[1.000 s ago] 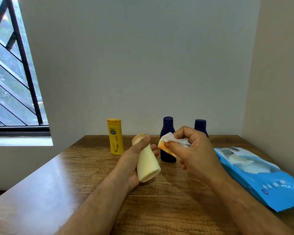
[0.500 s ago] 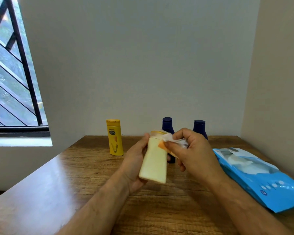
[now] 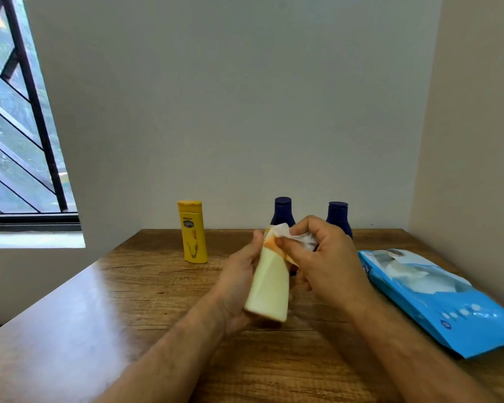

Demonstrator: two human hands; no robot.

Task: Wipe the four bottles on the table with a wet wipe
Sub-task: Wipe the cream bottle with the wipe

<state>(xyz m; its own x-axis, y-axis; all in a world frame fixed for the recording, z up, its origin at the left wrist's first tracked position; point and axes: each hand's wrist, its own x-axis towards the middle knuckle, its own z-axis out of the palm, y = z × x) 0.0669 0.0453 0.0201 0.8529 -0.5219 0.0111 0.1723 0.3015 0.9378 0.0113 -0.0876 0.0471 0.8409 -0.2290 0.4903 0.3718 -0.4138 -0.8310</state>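
Note:
My left hand [image 3: 237,282] grips a cream-coloured bottle [image 3: 269,286] above the table, its base towards me and its orange cap end tilted away. A crumpled white wet wipe [image 3: 292,235] is pinched in my right hand [image 3: 322,257] and pressed against the bottle's cap end. A yellow bottle [image 3: 192,231] stands upright at the back left. Two dark blue bottles stand behind my hands: one [image 3: 282,210] mostly hidden by them, the other [image 3: 338,215] to its right.
A blue pack of wet wipes [image 3: 437,301] lies on the right of the wooden table [image 3: 105,315], flap open. Walls close off the back and right side. A barred window [image 3: 15,135] is on the left.
My left hand has turned the cream bottle from lying crosswise to pointing cap-first away from me, and its cap end has met the wipe in my right hand.

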